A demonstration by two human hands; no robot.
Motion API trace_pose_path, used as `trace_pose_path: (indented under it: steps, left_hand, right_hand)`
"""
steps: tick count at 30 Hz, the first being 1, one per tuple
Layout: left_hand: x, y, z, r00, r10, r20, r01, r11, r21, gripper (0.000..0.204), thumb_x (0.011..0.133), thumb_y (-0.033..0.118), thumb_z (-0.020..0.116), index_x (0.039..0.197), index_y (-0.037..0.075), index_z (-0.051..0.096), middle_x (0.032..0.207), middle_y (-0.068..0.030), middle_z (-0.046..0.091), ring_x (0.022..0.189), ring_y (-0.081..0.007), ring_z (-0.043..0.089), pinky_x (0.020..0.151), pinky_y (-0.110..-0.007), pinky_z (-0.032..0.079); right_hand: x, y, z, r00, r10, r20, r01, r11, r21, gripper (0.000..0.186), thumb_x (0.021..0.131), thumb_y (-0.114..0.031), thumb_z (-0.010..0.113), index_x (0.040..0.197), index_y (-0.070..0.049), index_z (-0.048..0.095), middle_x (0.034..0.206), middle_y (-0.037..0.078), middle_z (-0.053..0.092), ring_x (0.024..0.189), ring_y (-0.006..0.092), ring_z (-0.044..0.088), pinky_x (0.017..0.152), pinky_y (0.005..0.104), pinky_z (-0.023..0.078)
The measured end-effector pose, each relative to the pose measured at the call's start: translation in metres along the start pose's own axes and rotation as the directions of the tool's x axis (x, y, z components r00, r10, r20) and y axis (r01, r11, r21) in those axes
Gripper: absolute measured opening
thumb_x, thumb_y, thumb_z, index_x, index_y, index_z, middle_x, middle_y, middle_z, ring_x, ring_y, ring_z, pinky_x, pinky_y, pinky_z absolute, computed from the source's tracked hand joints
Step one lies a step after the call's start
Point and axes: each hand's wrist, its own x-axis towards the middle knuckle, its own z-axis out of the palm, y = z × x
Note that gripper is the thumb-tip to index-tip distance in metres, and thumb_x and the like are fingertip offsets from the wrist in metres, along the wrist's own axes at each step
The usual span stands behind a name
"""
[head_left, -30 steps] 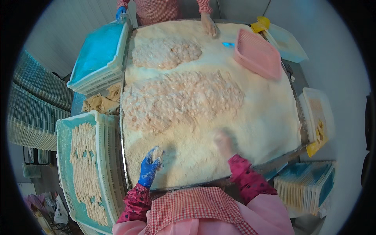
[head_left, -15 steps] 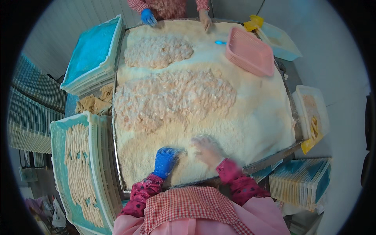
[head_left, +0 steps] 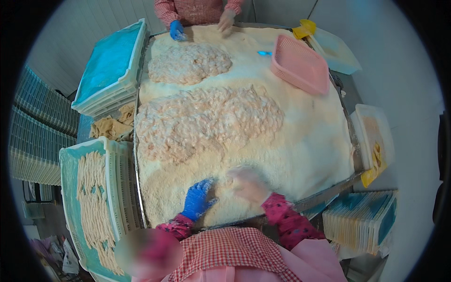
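Note:
A wide table is covered with pale, crumbly flour or breading [head_left: 300,141]. My left hand [head_left: 197,199], in a blue glove dusted with white, is over the coating near the front edge. Its fingers and thumb are apart, with nothing visible between them. Just right of it, my right hand [head_left: 249,185], in a thin translucent glove, is low over the same coating. Motion blurs its fingers, so whether they hold a piece cannot be made out. Beyond both hands lies a broad heap of wet, pale pinkish raw meat pieces [head_left: 206,120]. A smaller heap [head_left: 188,63] lies farther back.
Across the table stands a co-worker with a blue-gloved hand [head_left: 177,30]. A pink basket [head_left: 300,66] sits back right. On the left, a tray [head_left: 107,188] holds rows of coated strips beside stacked trays [head_left: 110,61]. Tubs [head_left: 373,136] with yellow scoops stand along the right.
My left hand has opened, its thumb now away from the fingers. My right hand has shifted slightly. The co-worker's translucent-gloved hand has drawn left and back from the table.

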Motion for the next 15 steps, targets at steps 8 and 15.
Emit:
trace_pose_path:
  steps: [8, 15]
  left_hand:
    - [-0.006, -0.012, -0.015, 0.993, -0.12, 0.013, 0.118, 0.988, 0.104, 0.028, 0.07, 0.023, 0.067, 0.096, 0.013, 0.065, 0.101, -0.0094, 0.061, 0.09, -0.0297, 0.057, 0.076, -0.039, 0.046]
    - [0.023, 0.0, 0.008, 0.977, -0.14, 0.164, 0.099, 0.967, 0.237, 0.027, 0.079, 0.02, 0.061, 0.104, 0.01, 0.058, 0.099, -0.0094, 0.061, 0.088, -0.0251, 0.058, 0.077, -0.036, 0.046]
  right_hand:
    - [-0.015, 0.033, 0.036, 0.984, 0.179, 0.022, -0.178, 0.984, -0.025, 0.026, 0.07, -0.007, 0.056, 0.095, -0.007, 0.06, 0.098, 0.01, 0.06, 0.091, 0.029, 0.056, 0.08, 0.0394, 0.045]
    - [0.001, 0.025, 0.04, 0.98, 0.182, 0.084, -0.175, 0.981, -0.085, 0.029, 0.072, -0.002, 0.055, 0.1, -0.005, 0.06, 0.099, 0.013, 0.059, 0.096, 0.0307, 0.055, 0.084, 0.0384, 0.044]
